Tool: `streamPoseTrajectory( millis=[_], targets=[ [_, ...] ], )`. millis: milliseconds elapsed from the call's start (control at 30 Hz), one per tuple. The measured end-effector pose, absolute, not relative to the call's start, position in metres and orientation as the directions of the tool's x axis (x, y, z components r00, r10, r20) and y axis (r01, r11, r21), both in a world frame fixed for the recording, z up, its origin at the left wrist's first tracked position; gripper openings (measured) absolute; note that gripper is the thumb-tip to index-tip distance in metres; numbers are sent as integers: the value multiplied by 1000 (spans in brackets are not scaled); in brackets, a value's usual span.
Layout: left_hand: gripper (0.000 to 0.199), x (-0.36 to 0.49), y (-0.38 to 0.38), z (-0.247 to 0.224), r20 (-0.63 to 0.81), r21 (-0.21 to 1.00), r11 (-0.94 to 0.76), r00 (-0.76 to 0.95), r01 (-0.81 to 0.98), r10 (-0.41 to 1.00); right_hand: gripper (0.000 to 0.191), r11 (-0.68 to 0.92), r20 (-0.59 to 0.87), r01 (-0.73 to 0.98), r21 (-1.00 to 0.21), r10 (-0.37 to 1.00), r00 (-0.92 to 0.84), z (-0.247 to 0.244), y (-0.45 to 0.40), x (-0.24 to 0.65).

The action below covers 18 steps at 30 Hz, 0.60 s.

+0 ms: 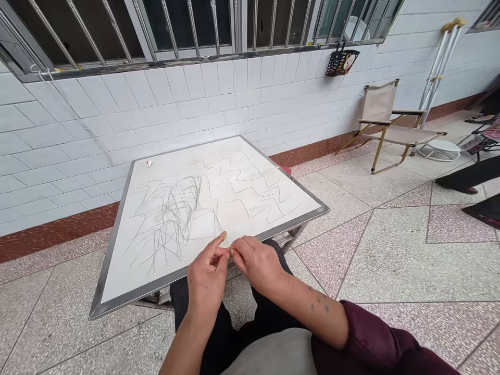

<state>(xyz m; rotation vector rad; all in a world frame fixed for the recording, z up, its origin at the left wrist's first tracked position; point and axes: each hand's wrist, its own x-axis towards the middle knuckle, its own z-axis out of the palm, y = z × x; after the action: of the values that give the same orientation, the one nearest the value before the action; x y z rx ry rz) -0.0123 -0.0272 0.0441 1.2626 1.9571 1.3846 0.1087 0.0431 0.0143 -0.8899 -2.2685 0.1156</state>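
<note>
My left hand and my right hand meet at the near edge of a white tabletop with a metal rim. Both are closed, fingertips pinched together on a thin dark strand that looks like bent wire; its end between the fingers is too small to make out. A tangled pile of similar strands lies on the left half of the table. Several zigzag strands are spread apart on the right half.
A small white and red object sits at the table's far left corner. The table stands by a tiled wall under barred windows. To the right are a folding chair, crutches, a white stool and another person's legs.
</note>
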Motion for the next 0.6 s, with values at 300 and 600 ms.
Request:
streamPoseTrajectory(
  millis=[300,600],
  targets=[
    [45,-18,-29,40,146,939,55,-536,341,831,8,731,478,508,-455,682,-553,15,41,110],
    [50,-17,-31,44,82,964,79,-563,255,823,6,797,592,491,-352,595,-543,15,41,107]
  ],
)
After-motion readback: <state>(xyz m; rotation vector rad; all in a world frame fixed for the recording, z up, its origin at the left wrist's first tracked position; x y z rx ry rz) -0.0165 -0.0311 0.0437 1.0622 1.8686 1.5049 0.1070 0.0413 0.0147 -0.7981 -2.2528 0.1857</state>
